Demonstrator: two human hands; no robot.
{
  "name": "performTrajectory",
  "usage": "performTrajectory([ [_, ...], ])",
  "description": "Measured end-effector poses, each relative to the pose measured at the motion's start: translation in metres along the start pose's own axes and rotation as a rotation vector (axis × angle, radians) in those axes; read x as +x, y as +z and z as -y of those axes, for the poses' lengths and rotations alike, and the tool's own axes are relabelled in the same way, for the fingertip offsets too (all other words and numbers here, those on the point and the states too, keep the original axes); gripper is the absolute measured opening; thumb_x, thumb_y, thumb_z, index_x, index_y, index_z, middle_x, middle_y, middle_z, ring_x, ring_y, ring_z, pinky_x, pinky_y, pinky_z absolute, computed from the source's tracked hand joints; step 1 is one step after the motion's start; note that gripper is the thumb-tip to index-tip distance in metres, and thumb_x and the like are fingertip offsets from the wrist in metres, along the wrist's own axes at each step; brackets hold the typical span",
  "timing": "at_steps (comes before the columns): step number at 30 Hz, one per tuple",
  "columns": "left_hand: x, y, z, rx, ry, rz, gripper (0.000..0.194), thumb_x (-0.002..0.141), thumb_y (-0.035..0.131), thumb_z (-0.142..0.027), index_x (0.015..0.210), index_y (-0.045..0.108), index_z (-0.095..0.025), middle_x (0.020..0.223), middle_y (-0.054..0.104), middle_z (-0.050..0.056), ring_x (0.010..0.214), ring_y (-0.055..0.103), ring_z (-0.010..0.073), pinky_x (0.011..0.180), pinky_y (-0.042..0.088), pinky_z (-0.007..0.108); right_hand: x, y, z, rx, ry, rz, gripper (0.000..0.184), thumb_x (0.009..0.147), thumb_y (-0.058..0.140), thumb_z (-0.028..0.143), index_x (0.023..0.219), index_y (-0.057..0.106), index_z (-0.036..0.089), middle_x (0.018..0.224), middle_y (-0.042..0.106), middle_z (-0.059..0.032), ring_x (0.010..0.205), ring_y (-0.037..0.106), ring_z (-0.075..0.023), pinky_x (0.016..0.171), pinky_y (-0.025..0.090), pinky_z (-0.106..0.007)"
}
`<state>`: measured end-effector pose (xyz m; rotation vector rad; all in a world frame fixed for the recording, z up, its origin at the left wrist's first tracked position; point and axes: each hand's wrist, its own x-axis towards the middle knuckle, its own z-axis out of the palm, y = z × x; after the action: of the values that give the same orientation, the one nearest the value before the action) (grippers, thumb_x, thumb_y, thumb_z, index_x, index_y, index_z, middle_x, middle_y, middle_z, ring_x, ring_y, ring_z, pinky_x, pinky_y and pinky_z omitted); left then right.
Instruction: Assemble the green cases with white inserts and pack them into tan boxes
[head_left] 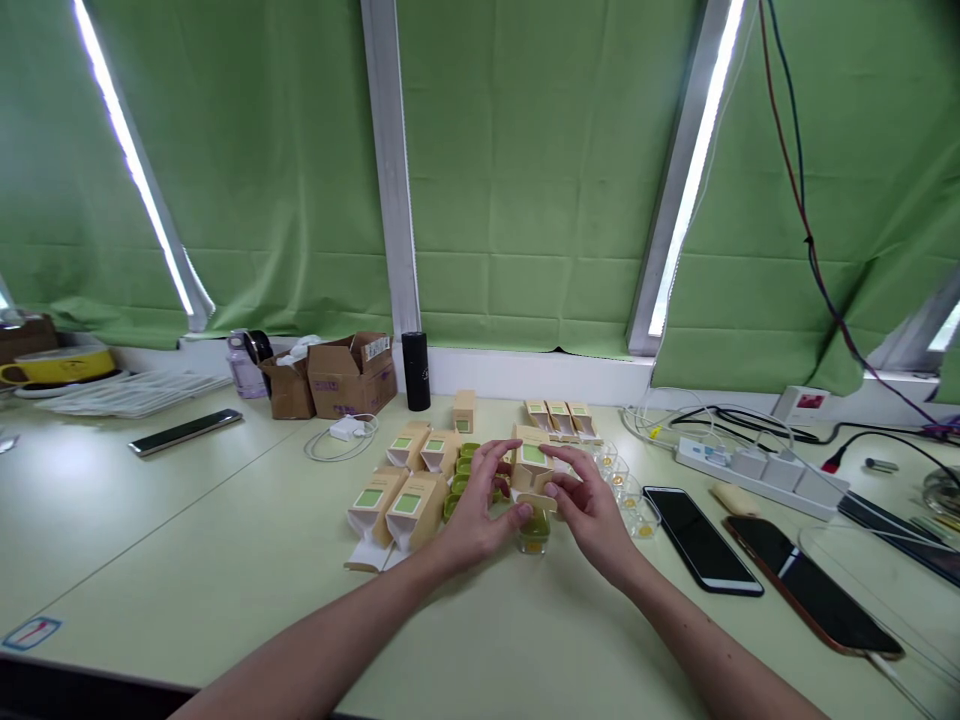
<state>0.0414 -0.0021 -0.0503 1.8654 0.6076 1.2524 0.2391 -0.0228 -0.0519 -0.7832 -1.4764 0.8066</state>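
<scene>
Left hand (484,500) and right hand (589,500) have got a box (532,462) gripped between them, little jar (534,535) right by it on the bench (225,560).

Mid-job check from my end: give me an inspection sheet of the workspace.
Surface: pale table, with a seam across its left part.
Job's things: carton at centre with an open flap; green-topped container in front of it; more cartons at left; clear containers at right.
Clutter: black phone and second phone at right; black bottle and cardboard box behind.
Hands: right hand holds the carton; left hand beside it, contact unclear.
Cables: power strip with plugs; hanging cables at right.
Surroundings: green blinds; other people, nothing seen.
</scene>
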Motion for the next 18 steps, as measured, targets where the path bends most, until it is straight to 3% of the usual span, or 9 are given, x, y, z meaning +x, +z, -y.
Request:
performTrajectory([
  [8,0.001,0.002,-0.003,-0.204,-0.088,-0.04,0.064,0.091,0.075,-0.052,0.143,0.049,-0.027,0.132,0.057,0.014,0.119,0.06,0.0278,0.101,0.051,0.042,-0.003,0.0,0.007,0.039,0.008,0.046,0.038,0.099,0.064,0.052,0.133,0.066,0.036,0.137,0.046,-0.0073,0.102,0.07,-0.0195,0.094,0.059,-0.038],
  [18,0.002,0.001,-0.01,-0.277,-0.14,-0.071,0.056,0.09,0.076,-0.047,0.134,0.049,-0.025,0.116,0.061,0.01,0.111,0.06,0.0247,0.098,0.05,0.038,-0.005,0.001,0.005,0.046,-0.033,0.09,0.037,0.099,0.064,0.051,0.134,0.065,0.036,0.139,0.042,-0.0071,0.095,0.067,-0.0162,0.095,0.059,-0.039],
])
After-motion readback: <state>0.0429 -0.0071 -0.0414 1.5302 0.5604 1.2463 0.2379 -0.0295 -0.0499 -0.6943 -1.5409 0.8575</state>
